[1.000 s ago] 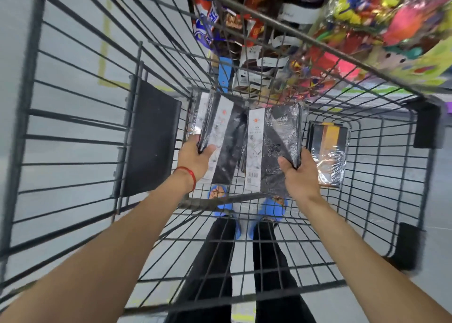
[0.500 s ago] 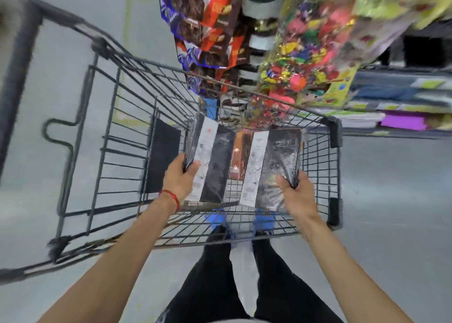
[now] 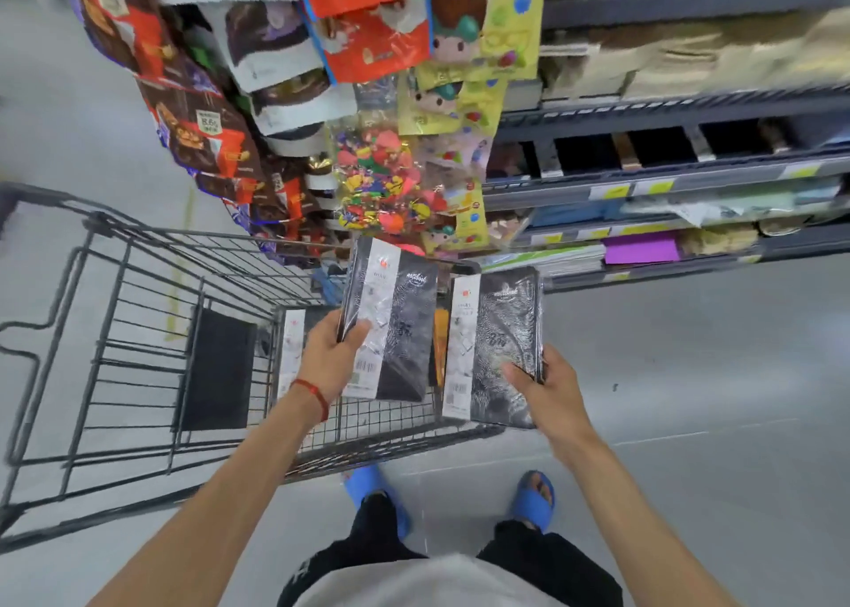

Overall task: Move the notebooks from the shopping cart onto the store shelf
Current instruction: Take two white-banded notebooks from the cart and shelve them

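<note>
Head view: left hand (image 3: 329, 358) fingers pinch 1 black wrapped notebook (image 3: 391, 321) at its left edge, held above the shopping cart (image 3: 138, 330). Right hand (image 3: 549, 390) fingers clamp a 2nd notebook (image 3: 496, 344) at its right edge, beside the cart and below the store shelf (image 3: 667, 183). More notebooks (image 3: 292, 344) stand in the cart.
</note>
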### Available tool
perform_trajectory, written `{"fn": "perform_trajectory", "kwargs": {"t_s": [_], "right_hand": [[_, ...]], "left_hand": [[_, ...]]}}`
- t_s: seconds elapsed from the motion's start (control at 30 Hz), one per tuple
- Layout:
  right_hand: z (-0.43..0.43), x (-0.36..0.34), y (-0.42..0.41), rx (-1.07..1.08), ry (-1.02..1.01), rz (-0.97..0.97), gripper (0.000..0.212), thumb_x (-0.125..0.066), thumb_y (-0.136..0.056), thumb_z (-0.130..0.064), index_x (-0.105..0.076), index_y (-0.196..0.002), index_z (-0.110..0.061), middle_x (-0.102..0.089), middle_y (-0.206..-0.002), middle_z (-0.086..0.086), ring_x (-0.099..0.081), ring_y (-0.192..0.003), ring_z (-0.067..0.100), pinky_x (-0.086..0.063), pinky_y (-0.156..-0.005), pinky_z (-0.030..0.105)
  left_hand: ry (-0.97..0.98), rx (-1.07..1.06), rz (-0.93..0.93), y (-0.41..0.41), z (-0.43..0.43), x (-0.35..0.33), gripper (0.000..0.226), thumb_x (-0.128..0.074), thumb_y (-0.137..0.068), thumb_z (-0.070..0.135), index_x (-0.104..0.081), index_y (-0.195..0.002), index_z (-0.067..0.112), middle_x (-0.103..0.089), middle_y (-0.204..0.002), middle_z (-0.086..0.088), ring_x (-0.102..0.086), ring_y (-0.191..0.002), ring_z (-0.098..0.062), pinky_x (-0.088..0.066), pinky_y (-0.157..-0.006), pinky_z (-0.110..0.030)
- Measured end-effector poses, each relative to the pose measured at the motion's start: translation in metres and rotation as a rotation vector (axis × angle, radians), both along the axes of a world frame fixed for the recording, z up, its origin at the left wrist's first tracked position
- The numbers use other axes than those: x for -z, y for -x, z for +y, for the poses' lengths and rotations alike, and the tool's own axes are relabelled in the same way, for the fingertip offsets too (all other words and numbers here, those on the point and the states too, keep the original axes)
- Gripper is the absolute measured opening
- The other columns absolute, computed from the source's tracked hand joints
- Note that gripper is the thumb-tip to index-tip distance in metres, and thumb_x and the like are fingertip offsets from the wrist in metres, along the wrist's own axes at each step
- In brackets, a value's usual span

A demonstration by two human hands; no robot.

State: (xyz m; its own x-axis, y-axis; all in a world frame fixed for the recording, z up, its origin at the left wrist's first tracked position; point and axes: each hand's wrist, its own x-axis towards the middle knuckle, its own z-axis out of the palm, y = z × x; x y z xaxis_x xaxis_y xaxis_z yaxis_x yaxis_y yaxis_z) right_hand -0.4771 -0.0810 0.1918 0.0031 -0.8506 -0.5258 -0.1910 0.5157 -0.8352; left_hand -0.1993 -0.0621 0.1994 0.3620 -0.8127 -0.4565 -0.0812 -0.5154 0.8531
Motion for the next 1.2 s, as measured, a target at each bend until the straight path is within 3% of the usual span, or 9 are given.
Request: {"fn": "perform_trajectory", "kwargs": {"t_s": [0.2, 0.37, 0.53, 0.7, 0.83, 0.97, 1.03, 1.1, 1.2], "right_hand": [[-0.031, -0.015, 0.111, -0.071, 0.022, -0.047, 0.023, -0.065, -0.093, 0.0, -0.062, -0.105, -0.019, -0.074, -0.106, 0.008, -0.067, -0.093, 0.018, -0.054, -0.076, 0.016], [-0.064, -0.025, 0.188, -0.075, 0.011, -0.086, 0.033, -0.058, -0.097, 0.004, -0.052, -0.089, -0.028, -0.065, -0.092, -0.007, -0.062, -0.084, 0.003, -0.046, -0.06, 0.003], [-0.115, -0.02, 0.225, -0.085, 0.0, -0.047, 0.032, -0.058, -0.096, 0.005, -0.061, -0.116, -0.02, -0.071, -0.099, -0.008, -0.068, -0.089, 0.003, -0.049, -0.063, 0.007], [-0.182, -0.009, 0.23, -0.051, -0.039, -0.015, 0.029, -0.061, -0.096, -0.001, -0.06, -0.106, -0.029, -0.072, -0.098, -0.008, -0.067, -0.089, 0.009, -0.051, -0.067, 0.019], [-0.236, 0.007, 0.227, -0.045, -0.043, 0.038, 0.029, -0.058, -0.097, 0.001, -0.06, -0.122, -0.013, -0.069, -0.093, -0.004, -0.063, -0.084, 0.014, -0.05, -0.076, 0.028], [-0.283, 0.025, 0.216, -0.031, -0.096, 0.04, 0.029, -0.059, -0.097, -0.002, -0.059, -0.124, -0.013, -0.072, -0.111, 0.01, -0.071, -0.097, 0.028, -0.057, -0.073, 0.037], [-0.304, 0.034, 0.212, -0.025, -0.126, 0.012, 0.027, -0.057, -0.098, 0.001, -0.059, -0.119, -0.015, -0.072, -0.101, 0.0, -0.071, -0.081, 0.013, -0.058, -0.064, 0.025], [-0.32, 0.039, 0.209, 0.011, -0.138, -0.039, 0.041, -0.057, -0.098, 0.001, -0.053, -0.133, -0.019, -0.064, -0.102, -0.013, -0.061, -0.087, 0.003, -0.05, -0.077, 0.015], [-0.354, 0.056, 0.206, 0.014, -0.178, -0.113, 0.058, -0.06, -0.098, -0.004, -0.038, -0.149, -0.021, -0.058, -0.125, -0.011, -0.053, -0.108, 0.008, -0.037, -0.098, 0.022]], "left_hand": [[0.061, -0.04, -0.03, 0.12, -0.031, -0.011, 0.012, -0.061, -0.096, 0.014, -0.066, -0.087, 0.019, -0.068, -0.082, -0.001, -0.06, -0.082, -0.023, -0.051, -0.076, -0.036], [0.046, -0.057, 0.01, 0.189, -0.058, -0.013, 0.01, -0.062, -0.095, 0.019, -0.067, -0.104, 0.019, -0.073, -0.1, -0.005, -0.068, -0.093, -0.028, -0.055, -0.084, -0.044], [0.045, -0.065, -0.022, 0.222, -0.096, -0.021, 0.015, -0.059, -0.097, 0.018, -0.066, -0.11, 0.015, -0.071, -0.098, 0.0, -0.066, -0.086, -0.018, -0.054, -0.076, -0.031], [-0.028, -0.121, 0.031, 0.22, -0.152, -0.004, 0.02, -0.057, -0.098, 0.023, -0.055, -0.114, 0.011, -0.063, -0.106, 0.004, -0.056, -0.107, -0.022, -0.043, -0.093, -0.036], [-0.043, -0.119, 0.006, 0.215, -0.198, 0.011, 0.039, -0.057, -0.098, 0.022, -0.053, -0.136, 0.015, -0.059, -0.131, -0.003, -0.051, -0.123, -0.024, -0.037, -0.107, -0.039], [-0.105, -0.152, 0.001, 0.21, -0.231, 0.026, 0.021, -0.055, -0.099, 0.022, -0.059, -0.118, 0.014, -0.061, -0.122, -0.014, -0.054, -0.106, -0.023, -0.041, -0.087, -0.032], [-0.126, -0.165, -0.014, 0.211, -0.243, 0.034, 0.018, -0.056, -0.099, 0.021, -0.059, -0.112, 0.009, -0.061, -0.111, -0.014, -0.054, -0.099, -0.023, -0.04, -0.076, -0.028], [-0.134, -0.186, -0.014, 0.214, -0.249, 0.036, 0.02, -0.055, -0.099, 0.019, -0.057, -0.108, 0.001, -0.053, -0.098, -0.009, -0.049, -0.092, -0.021, -0.037, -0.07, -0.023], [-0.149, -0.24, -0.022, 0.221, -0.26, 0.047, 0.021, -0.055, -0.098, 0.019, -0.054, -0.106, -0.001, -0.053, -0.1, -0.013, -0.05, -0.093, -0.023, -0.037, -0.07, -0.025]]}}
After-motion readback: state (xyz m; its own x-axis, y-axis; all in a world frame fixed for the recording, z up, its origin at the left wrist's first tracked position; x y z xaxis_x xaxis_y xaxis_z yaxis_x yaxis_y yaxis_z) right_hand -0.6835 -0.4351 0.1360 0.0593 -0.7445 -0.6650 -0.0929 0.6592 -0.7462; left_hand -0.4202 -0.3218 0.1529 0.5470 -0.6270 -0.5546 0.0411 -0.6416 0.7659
